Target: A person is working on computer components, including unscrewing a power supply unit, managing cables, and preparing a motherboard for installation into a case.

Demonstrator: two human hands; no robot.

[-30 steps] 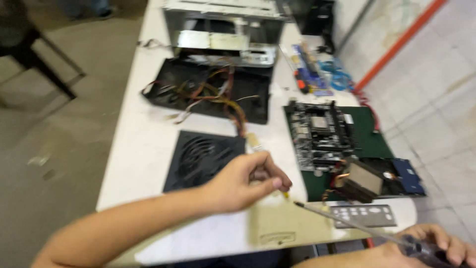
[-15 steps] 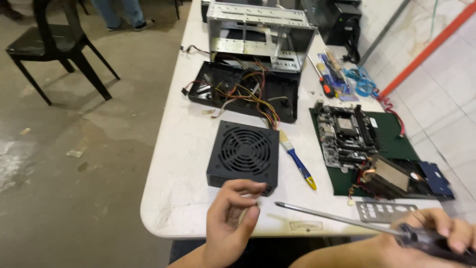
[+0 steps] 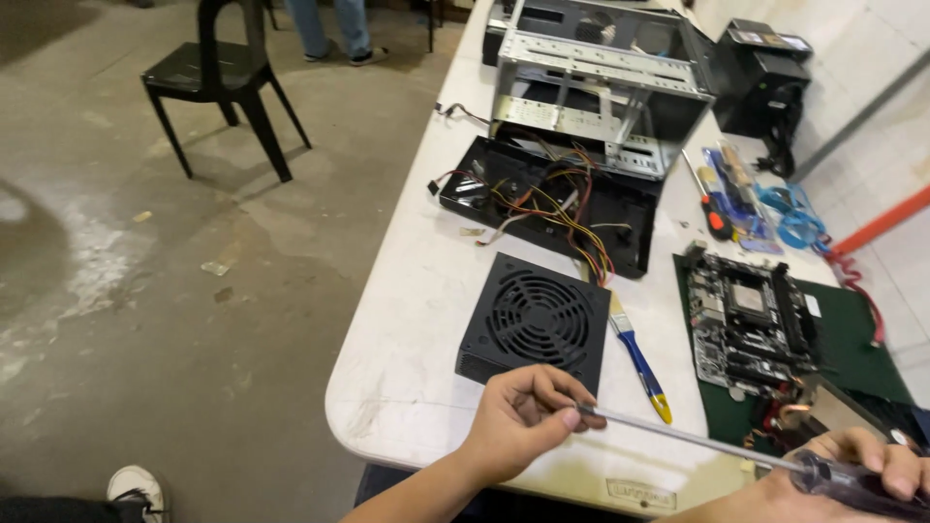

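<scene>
My right hand (image 3: pixel 852 475) grips the dark handle of a long screwdriver (image 3: pixel 678 436) at the bottom right. Its metal shaft runs left, and my left hand (image 3: pixel 523 416) pinches the tip between thumb and fingers. Just behind my left hand lies a black power supply (image 3: pixel 538 318) with a round fan grille. A blue-and-yellow-handled brush (image 3: pixel 635 353) lies to its right. A motherboard (image 3: pixel 751 320) rests on a green mat (image 3: pixel 852 339) further right.
An open black cover with coloured cables (image 3: pixel 552 199) and a bare metal computer case (image 3: pixel 601 82) stand further back on the white table (image 3: pixel 407 339). Tools (image 3: pixel 727 189) lie at the back right. A black chair (image 3: pixel 218 82) and a person's legs (image 3: pixel 329 24) are on the concrete floor.
The view has swung left and back from the table. My left hand has come down to the screwdriver's tip and now pinches it; my right hand keeps the handle.
</scene>
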